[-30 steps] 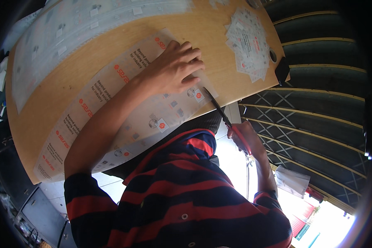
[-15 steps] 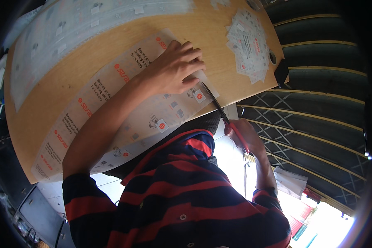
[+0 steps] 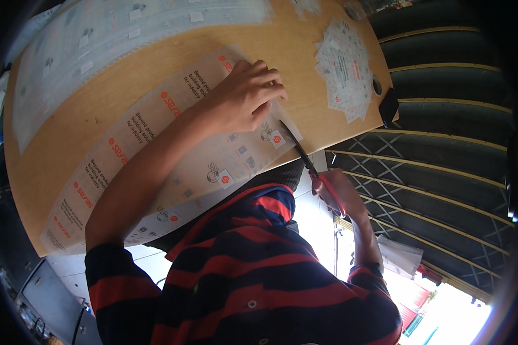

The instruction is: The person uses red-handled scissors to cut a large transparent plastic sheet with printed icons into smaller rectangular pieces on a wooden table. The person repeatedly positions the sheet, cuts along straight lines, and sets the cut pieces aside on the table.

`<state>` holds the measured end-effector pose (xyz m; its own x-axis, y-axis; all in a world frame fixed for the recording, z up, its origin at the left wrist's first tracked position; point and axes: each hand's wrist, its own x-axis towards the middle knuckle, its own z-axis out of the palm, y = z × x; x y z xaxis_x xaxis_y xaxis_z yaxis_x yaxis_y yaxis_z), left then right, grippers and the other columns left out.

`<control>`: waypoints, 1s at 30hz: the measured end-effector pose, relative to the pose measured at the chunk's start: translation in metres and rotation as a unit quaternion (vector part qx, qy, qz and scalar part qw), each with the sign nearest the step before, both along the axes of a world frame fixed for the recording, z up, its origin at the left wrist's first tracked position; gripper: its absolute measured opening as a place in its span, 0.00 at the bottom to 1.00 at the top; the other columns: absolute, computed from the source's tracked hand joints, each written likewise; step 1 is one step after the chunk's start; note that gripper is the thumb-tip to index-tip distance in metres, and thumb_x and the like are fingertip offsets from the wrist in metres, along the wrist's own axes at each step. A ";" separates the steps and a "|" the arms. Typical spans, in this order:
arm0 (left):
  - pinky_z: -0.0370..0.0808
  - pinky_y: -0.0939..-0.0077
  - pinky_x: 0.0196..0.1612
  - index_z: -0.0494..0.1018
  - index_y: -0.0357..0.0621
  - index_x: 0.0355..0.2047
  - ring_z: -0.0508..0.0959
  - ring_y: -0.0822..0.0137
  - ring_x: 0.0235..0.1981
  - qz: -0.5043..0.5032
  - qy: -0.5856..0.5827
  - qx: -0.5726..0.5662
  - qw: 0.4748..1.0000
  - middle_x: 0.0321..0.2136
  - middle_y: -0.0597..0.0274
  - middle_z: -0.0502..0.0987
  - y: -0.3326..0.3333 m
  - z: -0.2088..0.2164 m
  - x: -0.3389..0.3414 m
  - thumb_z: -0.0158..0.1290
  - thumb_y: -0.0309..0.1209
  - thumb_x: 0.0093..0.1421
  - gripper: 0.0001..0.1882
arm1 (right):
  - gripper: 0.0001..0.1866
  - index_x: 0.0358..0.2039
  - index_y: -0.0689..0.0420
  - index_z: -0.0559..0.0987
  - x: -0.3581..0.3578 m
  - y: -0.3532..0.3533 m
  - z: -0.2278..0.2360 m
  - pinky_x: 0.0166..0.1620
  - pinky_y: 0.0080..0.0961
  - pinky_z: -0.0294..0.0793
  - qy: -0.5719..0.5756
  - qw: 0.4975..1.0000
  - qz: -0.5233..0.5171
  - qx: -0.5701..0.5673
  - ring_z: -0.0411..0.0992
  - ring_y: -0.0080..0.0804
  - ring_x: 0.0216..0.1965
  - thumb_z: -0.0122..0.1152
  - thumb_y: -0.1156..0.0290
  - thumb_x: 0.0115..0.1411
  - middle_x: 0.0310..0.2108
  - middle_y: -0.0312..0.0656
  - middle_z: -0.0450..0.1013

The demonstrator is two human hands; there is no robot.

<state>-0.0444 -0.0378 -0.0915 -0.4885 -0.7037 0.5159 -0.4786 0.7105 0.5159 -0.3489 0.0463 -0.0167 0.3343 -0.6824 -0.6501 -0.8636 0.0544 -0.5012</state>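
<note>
A long translucent sheet (image 3: 198, 167) with orange and black print lies slantwise along the table's near edge. Near the sheet's right end rests my left hand (image 3: 244, 98), fingers bent and thumb drawn in beside them, gripping and steadying the sheet; the fingertips are partly hidden. My right hand (image 3: 341, 187) is wrapped round the red handles of a pair of scissors (image 3: 298, 148) just beyond the table edge. The dark blades reach up and left over the sheet's right end strip, close to a small printed square. How far the blades are apart is hard to tell.
On the wooden table (image 3: 288, 54), a fanned stack of printed translucent pieces (image 3: 344, 72) lies at the far right. A large layered spread of similar sheets (image 3: 103, 49) covers the far left. A slatted dark shutter (image 3: 443, 129) stands to the right, and a grey cabinet (image 3: 54, 296) at lower left.
My left thumb has drawn in closer to the fingers. The scissors, still in my right hand, have shifted only slightly against the sheet. The whole view has moved a little.
</note>
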 end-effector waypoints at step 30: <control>0.59 0.54 0.51 0.76 0.52 0.37 0.69 0.57 0.46 0.360 0.124 0.019 0.925 0.38 0.66 0.74 -0.009 -0.003 0.011 0.55 0.29 0.56 0.08 | 0.46 0.23 0.64 0.76 0.018 -0.016 0.000 0.16 0.20 0.63 -0.125 0.992 -0.003 0.030 0.64 0.20 0.10 0.39 0.26 0.60 0.10 0.33 0.62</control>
<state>-0.0336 -0.0473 -0.0948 0.2425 -0.8208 0.5172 -0.6842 0.2332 0.6910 -0.3312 0.0303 -0.0168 0.4865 -0.6479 -0.5861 -0.7117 0.0951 -0.6960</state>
